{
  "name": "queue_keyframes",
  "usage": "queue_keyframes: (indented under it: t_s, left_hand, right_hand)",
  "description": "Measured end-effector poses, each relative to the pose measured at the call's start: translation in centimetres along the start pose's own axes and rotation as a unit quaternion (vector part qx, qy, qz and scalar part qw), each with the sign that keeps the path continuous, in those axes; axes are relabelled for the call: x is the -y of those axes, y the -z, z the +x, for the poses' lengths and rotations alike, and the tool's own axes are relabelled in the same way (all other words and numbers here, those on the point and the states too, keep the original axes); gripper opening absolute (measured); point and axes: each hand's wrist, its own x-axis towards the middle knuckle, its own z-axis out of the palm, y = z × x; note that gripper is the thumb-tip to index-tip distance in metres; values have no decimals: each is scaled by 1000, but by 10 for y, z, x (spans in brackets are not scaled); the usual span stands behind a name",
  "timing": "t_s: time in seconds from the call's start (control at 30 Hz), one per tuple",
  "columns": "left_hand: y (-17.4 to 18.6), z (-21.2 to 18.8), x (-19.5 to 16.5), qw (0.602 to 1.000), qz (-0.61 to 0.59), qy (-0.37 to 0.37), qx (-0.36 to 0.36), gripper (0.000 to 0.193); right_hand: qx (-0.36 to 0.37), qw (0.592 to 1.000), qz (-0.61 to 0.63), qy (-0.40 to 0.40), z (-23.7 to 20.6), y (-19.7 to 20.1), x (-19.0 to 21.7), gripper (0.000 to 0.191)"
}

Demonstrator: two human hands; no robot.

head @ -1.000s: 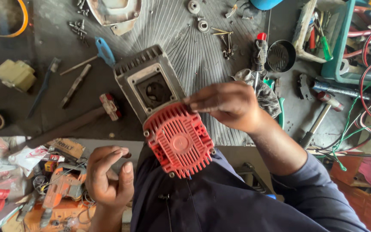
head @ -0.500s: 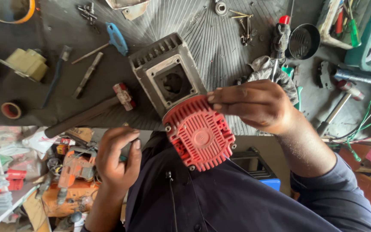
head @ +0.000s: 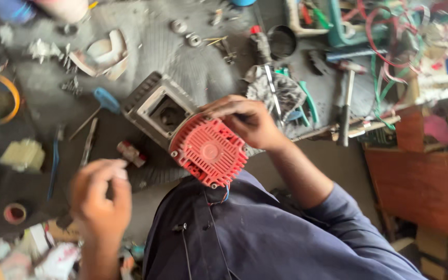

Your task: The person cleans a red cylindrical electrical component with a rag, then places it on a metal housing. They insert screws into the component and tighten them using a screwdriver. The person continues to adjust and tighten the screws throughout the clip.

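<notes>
The right hand (head: 247, 122) had its grip closed on the ribbed red round cover (head: 208, 150) of the grey boxy motor (head: 156, 109), whose long axis ran from that cover up-left across the counter (head: 37, 119); the left hand (head: 99, 199), below-left of the cover, was blurred, grip unclear.

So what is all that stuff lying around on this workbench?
motor housing: one, grey, bench centre
fan cover: one, red, ribbed, on the housing's near end
screwdriver: one, blue handle, left of the housing
tape roll: one, reddish, bench's near left
hammer: one, dark, right of the rag
rag: one, grey, behind right hand
right hand: on the fan cover's edge
left hand: raised, blurred, seemingly empty
</notes>
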Motion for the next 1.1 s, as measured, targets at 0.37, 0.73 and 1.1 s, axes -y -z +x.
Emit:
queue_keyframes:
  t_s: [0.37,0.73,1.1]
  left_hand:
    - [-35,66,125,949,280,35,139,71]
    - [-28,57,151,958,241,-21,152,51]
    - [2,71,43,843,-520,139,-17,77]
  right_hand:
    - [-42,978,200,-26,-20,-20,6,94]
    - [-5,998,43,-42,-30,-20,31,92]
    - [10,994,80,-69,-32,-6,23,66]
